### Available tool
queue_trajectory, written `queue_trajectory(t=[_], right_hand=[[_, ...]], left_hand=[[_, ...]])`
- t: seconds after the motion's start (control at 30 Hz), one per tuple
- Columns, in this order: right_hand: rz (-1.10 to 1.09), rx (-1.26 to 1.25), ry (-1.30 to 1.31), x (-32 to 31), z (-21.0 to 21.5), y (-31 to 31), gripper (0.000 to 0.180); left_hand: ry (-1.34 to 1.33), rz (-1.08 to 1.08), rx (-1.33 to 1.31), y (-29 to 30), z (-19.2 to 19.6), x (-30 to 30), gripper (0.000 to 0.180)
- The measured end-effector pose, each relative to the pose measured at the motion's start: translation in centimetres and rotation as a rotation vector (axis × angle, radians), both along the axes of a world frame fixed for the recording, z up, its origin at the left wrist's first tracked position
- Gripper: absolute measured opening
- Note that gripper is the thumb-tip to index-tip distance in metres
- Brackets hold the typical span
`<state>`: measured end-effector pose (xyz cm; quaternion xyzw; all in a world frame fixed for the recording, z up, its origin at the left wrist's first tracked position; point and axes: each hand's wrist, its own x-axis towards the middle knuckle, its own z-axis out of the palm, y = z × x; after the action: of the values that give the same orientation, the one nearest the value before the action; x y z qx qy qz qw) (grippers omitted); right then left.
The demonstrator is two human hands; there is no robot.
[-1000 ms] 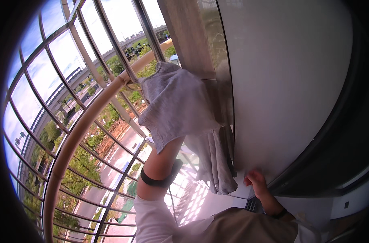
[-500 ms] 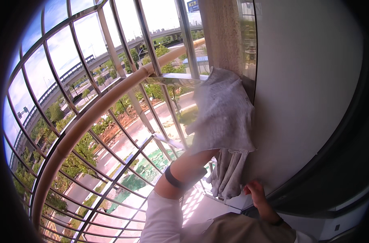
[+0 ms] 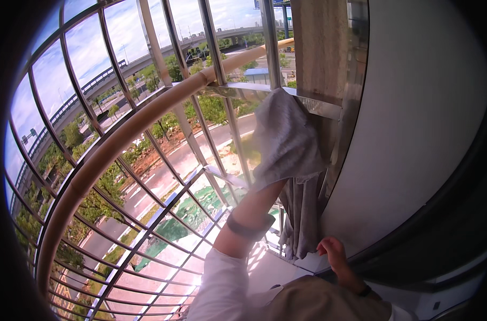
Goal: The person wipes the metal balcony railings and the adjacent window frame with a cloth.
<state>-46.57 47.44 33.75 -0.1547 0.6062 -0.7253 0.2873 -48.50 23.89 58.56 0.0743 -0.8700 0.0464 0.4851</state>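
A grey cloth point(image 3: 287, 136) hangs draped over my left hand, hiding its fingers. My left forearm point(image 3: 254, 211), with a dark band around it, reaches up from below into the cloth. The top of the cloth lies against a metal upright bar point(image 3: 271, 48) of the window cage, where it meets the flat metal rail. Folds of the cloth trail down toward my right hand point(image 3: 335, 252). That hand is low on the right, apart from the cloth's lower end, fingers curled in and nothing visible in them.
A metal bar cage point(image 3: 174, 200) encloses the left side. A bamboo pole point(image 3: 142, 116) curves across it. A brown pillar point(image 3: 321, 51) and a pale panel point(image 3: 409, 107) stand to the right. Trees and an elevated road point(image 3: 142, 60) lie outside.
The cloth on my left hand has shifted and bunched tighter, its top against the bar, uncovering the flat rail beside it. My view has turned slightly; my right hand has barely moved.
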Motion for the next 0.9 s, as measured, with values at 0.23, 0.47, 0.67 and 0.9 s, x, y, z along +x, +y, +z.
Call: queue_trajectory(t=[0.23,0.47,0.67,0.9], right_hand=[[-0.018,-0.002,-0.013,-0.8,-1.0,0.4,0.011],[0.014,-0.032,0.005,-1.9,-1.1,0.5,0.009],[-0.052,-0.056,0.004,-2.5,-2.0,1.4,0.009],[-0.058,-0.08,-0.018,-2.3,-1.7,1.2,0.009]], left_hand=[[0.02,0.25,0.28,-2.9,1.3,1.5,0.054],[0.021,-0.408,0.688,0.6,2.2,2.4,0.051],[0.263,-0.37,0.161,0.3,1.7,0.1,0.037],[0.126,-0.451,0.34,0.2,2.3,0.0,0.033]])
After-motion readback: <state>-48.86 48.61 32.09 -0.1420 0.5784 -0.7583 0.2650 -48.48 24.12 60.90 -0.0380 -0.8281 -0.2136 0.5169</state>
